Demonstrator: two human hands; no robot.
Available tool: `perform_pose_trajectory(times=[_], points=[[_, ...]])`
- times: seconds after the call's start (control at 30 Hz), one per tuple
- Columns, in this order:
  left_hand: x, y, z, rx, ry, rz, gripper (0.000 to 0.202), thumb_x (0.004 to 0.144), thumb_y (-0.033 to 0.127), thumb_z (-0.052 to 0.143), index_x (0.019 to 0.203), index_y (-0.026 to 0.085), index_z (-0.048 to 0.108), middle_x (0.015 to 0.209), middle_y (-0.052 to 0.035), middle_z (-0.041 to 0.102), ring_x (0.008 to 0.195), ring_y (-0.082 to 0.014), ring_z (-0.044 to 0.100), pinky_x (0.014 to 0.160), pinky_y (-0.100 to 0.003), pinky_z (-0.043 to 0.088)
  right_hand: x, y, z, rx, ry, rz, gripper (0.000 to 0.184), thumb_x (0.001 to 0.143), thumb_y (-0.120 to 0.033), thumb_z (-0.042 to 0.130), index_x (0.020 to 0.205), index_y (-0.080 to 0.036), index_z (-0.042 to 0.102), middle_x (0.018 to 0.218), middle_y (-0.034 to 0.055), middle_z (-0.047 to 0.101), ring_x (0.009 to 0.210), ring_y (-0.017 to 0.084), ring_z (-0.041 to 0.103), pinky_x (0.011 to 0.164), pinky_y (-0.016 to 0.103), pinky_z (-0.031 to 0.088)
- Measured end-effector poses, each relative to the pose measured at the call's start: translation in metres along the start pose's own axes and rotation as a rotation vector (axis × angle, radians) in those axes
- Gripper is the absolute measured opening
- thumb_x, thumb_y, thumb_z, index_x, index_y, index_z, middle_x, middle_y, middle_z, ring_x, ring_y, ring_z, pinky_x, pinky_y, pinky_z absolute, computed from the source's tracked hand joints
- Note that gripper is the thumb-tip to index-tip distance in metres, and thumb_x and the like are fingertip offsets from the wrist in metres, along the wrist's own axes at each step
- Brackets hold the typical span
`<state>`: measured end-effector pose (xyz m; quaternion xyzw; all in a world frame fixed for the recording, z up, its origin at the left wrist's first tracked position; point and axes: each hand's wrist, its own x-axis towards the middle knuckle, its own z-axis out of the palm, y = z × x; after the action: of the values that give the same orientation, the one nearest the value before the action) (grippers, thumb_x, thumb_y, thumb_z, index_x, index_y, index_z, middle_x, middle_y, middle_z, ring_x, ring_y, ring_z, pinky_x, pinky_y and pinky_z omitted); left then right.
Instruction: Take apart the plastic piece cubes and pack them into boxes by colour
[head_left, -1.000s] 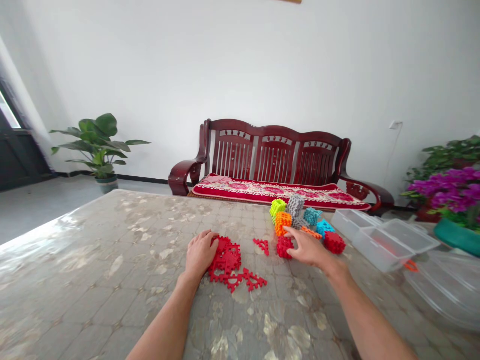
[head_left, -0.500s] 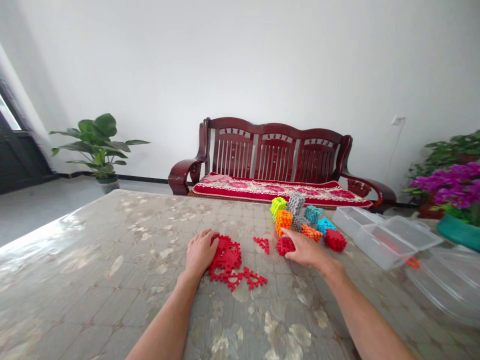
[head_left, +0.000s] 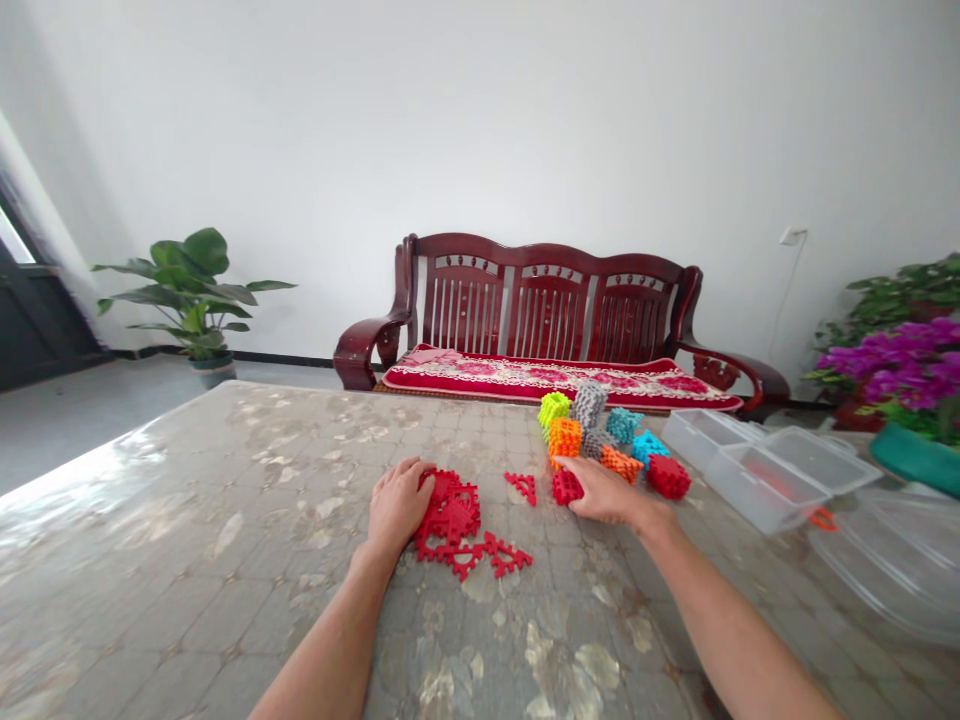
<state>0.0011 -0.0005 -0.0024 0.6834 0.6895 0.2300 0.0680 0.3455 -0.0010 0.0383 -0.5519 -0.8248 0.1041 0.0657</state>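
So, 12 o'clock = the sofa [head_left: 547,258] side here. A heap of red toothed building pieces [head_left: 454,515] has been left flat on the patterned tablecloth [head_left: 255,560], and its 9 o'clock edge is covered by the left hand [head_left: 398,500], laid palm-down with the fingers close together. Whether anything is clamped under there can't be told, since the fingertips are hidden.

A red toothed cube [head_left: 566,488] is sitting at about 3 o'clock from the heap, and it's being touched from its right side by the right hand [head_left: 606,490]. Index finger and thumb are held apart, one by the cube's top, the other lower down; whether it's properly pinched can't be told.

Between heap and cube, one small red triangle [head_left: 521,488] is lying loose; another red triangle [head_left: 508,555] is found at 4 o'clock, just beside the heap.

From the red cube, an orange cube [head_left: 565,437] is seen at 12, with a yellow-green block [head_left: 555,408] behind it. A tall grey block [head_left: 590,402] is at 1, teal and blue blocks [head_left: 649,450] around 2, and a second red block [head_left: 669,477] at 3. Further out at 3, an opened clear plastic box [head_left: 757,505] has been parked.
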Motion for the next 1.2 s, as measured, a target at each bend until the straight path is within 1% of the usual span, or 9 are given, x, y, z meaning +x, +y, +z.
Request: perform_pose_trajectory(times=[0.23, 0.4, 0.47, 0.53, 0.63, 0.73, 0.83, 1.03, 1.2], points=[[0.003, -0.002, 0.003, -0.048, -0.008, 0.003, 0.034, 0.095, 0.031, 0.042, 0.116, 0.026, 0.069, 0.134, -0.006, 0.063, 0.124, -0.0252, 0.058, 0.11, -0.04, 0.038, -0.008, -0.003, -0.003, -0.006, 0.071, 0.007, 0.078, 0.064, -0.011, 0.059, 0.141, -0.018, 0.05, 0.139, 0.0118, 0.057, 0.126, 0.028, 0.053, 0.107, 0.04, 0.039], [0.005, -0.008, 0.001, -0.121, -0.05, 0.052, 0.043, 0.097, 0.039, 0.04, 0.134, 0.024, 0.056, 0.141, -0.0058, 0.059, 0.132, -0.0233, 0.051, 0.115, -0.041, 0.033, -0.026, -0.041, 0.003, 0.005, 0.265, -0.052, 0.06, 0.076, -0.022, 0.06, 0.135, -0.019, 0.056, 0.136, 0.0102, 0.059, 0.124, 0.026, 0.052, 0.11, 0.042, 0.036], [0.003, -0.012, -0.004, -0.155, -0.076, 0.094, 0.048, 0.097, 0.041, 0.042, 0.141, 0.023, 0.048, 0.146, -0.005, 0.054, 0.135, -0.0202, 0.049, 0.115, -0.036, 0.034, -0.032, -0.066, 0.014, 0.06, 0.225, -0.132, 0.067, 0.076, -0.033, 0.067, 0.141, -0.022, 0.051, 0.142, 0.0091, 0.054, 0.13, 0.026, 0.046, 0.113, 0.042, 0.033], [-0.001, -0.015, -0.011, -0.207, -0.128, 0.142, 0.06, 0.093, 0.044, 0.049, 0.147, 0.021, 0.04, 0.15, -0.0074, 0.049, 0.137, -0.0208, 0.047, 0.114, -0.034, 0.036, -0.035, -0.089, 0.027, 0.077, 0.124, -0.2, 0.087, 0.072, -0.045, 0.074, 0.148, -0.022, 0.041, 0.155, 0.0094, 0.04, 0.142, 0.028, 0.033, 0.119, 0.044, 0.023], [-0.01, -0.015, -0.021, -0.225, -0.266, 0.198, 0.092, 0.077, 0.052, 0.068, 0.153, 0.018, 0.03, 0.158, -0.0145, 0.036, 0.145, -0.0298, 0.034, 0.117, -0.04, 0.033, -0.033, -0.111, 0.042, 0.057, 0.009, -0.186, 0.101, 0.07, -0.057, 0.075, 0.154, -0.023, 0.03, 0.163, 0.0104, 0.021, 0.15, 0.03, 0.013, 0.122, 0.048, 0.011], [-0.019, -0.006, -0.024, -0.077, -0.345, 0.225, 0.117, 0.057, 0.057, 0.083, 0.154, 0.021, 0.028, 0.161, -0.0179, 0.026, 0.15, -0.0385, 0.019, 0.12, -0.049, 0.024, -0.023, -0.113, 0.047, 0.037, -0.012, -0.116, 0.099, 0.075, -0.062, 0.069, 0.155, -0.023, 0.026, 0.165, 0.0129, 0.013, 0.152, 0.032, 0.006, 0.122, 0.051, 0.006], [-0.027, 0.004, -0.021, 0.048, -0.354, 0.27, 0.124, 0.048, 0.061, 0.086, 0.153, 0.022, 0.031, 0.161, -0.0189, 0.025, 0.15, -0.0404, 0.017, 0.121, -0.052, 0.018, -0.01, -0.107, 0.052, 0.036, 0.021, -0.046, 0.092, 0.082, -0.064, 0.061, 0.154, -0.018, 0.028, 0.163, 0.0167, 0.017, 0.15, 0.034, 0.012, 0.121, 0.052, 0.01], [-0.037, 0.015, -0.007, 0.089, -0.229, 0.234, 0.109, 0.059, 0.067, 0.078, 0.151, 0.024, 0.037, 0.158, -0.0156, 0.033, 0.148, -0.0372, 0.025, 0.121, -0.051, 0.019, 0.011, -0.101, 0.069, 0.043, 0.214, -0.05, 0.068, 0.092, -0.049, 0.053, 0.147, -0.013, 0.042, 0.154, 0.016, 0.04, 0.143, 0.03, 0.033, 0.12, 0.048, 0.022], [-0.032, 0.031, 0.009, 0.096, -0.122, 0.191, 0.097, 0.064, 0.069, 0.073, 0.146, 0.027, 0.044, 0.155, -0.0135, 0.04, 0.146, -0.0371, 0.03, 0.119, -0.053, 0.021, 0.023, -0.095, 0.081, 0.147, 0.34, -0.029, 0.053, 0.095, -0.03, 0.042, 0.144, -0.01, 0.045, 0.147, 0.0153, 0.049, 0.137, 0.026, 0.042, 0.117, 0.043, 0.031]])
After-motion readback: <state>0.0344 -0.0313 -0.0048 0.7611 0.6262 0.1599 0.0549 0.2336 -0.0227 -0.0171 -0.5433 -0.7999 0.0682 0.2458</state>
